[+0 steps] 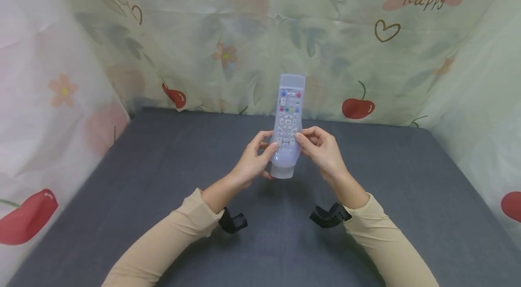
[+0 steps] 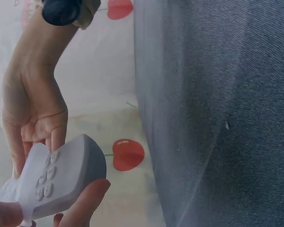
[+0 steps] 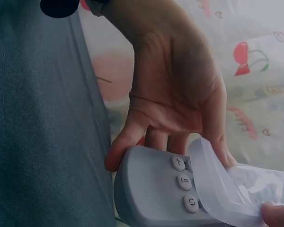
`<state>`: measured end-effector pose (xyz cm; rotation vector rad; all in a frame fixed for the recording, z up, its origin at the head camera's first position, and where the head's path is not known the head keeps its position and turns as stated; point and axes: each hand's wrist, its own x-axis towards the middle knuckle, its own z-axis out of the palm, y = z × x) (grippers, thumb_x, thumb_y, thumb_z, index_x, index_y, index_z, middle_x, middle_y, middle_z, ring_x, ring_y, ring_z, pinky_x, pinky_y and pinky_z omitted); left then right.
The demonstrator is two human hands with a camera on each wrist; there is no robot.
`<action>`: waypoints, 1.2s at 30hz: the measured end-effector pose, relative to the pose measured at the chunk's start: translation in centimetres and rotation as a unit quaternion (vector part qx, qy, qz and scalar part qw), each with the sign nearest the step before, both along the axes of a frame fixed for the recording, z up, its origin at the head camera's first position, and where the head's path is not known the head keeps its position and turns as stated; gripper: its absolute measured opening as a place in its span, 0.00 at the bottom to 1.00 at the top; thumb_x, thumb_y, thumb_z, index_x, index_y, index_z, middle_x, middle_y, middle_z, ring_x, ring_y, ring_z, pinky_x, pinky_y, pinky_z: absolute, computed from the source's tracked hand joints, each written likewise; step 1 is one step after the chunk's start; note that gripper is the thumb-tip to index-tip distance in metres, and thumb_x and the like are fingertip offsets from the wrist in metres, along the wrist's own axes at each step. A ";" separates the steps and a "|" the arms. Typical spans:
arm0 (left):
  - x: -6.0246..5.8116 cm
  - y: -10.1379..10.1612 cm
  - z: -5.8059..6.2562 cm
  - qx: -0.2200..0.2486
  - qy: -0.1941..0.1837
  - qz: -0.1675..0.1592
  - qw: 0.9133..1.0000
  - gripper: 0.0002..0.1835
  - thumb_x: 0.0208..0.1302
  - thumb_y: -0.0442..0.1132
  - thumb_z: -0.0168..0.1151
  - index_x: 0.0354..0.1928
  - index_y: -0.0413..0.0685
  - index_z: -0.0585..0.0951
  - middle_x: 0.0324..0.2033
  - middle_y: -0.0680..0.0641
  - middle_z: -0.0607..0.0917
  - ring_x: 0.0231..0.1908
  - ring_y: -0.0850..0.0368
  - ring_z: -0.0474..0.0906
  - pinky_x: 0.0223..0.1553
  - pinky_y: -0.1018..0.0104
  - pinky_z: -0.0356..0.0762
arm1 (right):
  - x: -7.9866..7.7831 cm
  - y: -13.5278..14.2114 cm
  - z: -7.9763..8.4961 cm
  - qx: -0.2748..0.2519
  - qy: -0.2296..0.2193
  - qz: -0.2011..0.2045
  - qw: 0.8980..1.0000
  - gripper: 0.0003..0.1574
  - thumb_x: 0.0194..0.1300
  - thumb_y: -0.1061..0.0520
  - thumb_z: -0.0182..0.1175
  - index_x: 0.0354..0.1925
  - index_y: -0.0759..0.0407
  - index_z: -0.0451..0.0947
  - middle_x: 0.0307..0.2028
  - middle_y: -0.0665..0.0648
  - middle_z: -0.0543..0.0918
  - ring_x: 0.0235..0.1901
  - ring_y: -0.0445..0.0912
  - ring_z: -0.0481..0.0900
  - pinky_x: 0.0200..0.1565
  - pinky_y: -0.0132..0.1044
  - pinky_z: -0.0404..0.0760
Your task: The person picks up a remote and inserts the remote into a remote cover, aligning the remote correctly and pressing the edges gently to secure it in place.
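Observation:
A pale grey remote control [image 1: 288, 121] with many small buttons is held upright above the table. A translucent, flexible cover [image 3: 213, 189] encloses most of it; the lower end of the remote [image 2: 68, 172] sticks out bare. My left hand [image 1: 253, 156] grips the left edge, its thumb on the front and a finger low near the bottom end. On the other edge, my right hand [image 1: 325, 150] pinches the cover and remote between thumb and fingers. Fingers behind the remote are partly hidden.
A dark grey cloth-covered table [image 1: 228, 251] spreads beneath both hands. Patterned curtains [image 1: 244, 29] stand at the back and sides. Black camera mounts [image 1: 330, 215] sit on both wrists, and beige sleeves [image 1: 171, 237] cover the forearms.

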<state>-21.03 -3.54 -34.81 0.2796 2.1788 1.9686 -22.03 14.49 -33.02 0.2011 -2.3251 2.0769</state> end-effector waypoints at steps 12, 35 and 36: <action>0.1 -0.5 1.0 -0.081 0.031 0.023 0.996 0.23 0.71 0.48 0.48 0.66 0.57 0.65 0.51 0.39 0.78 0.44 0.45 0.79 0.29 0.57 0.83 | 0.1 -0.3 0.3 -0.025 0.005 0.026 0.999 0.15 0.68 0.60 0.53 0.49 0.66 0.65 0.30 0.39 0.82 0.32 0.34 0.81 0.34 0.29 0.81; -0.4 -0.1 0.8 0.078 0.061 0.126 0.987 0.15 0.62 0.33 0.60 0.50 0.35 0.80 0.47 0.35 0.82 0.32 0.60 0.81 0.29 0.63 0.84 | 0.4 -0.9 -0.2 -0.017 -0.009 0.028 0.999 0.18 0.68 0.60 0.53 0.52 0.69 0.65 0.29 0.38 0.81 0.30 0.33 0.79 0.31 0.28 0.80; -0.5 -0.1 0.8 0.081 0.058 0.133 0.986 0.14 0.62 0.33 0.60 0.48 0.34 0.81 0.46 0.35 0.82 0.30 0.61 0.80 0.28 0.65 0.83 | 0.4 -0.9 -0.2 -0.016 -0.011 0.029 0.999 0.19 0.68 0.59 0.53 0.52 0.68 0.65 0.30 0.39 0.81 0.30 0.34 0.79 0.32 0.28 0.80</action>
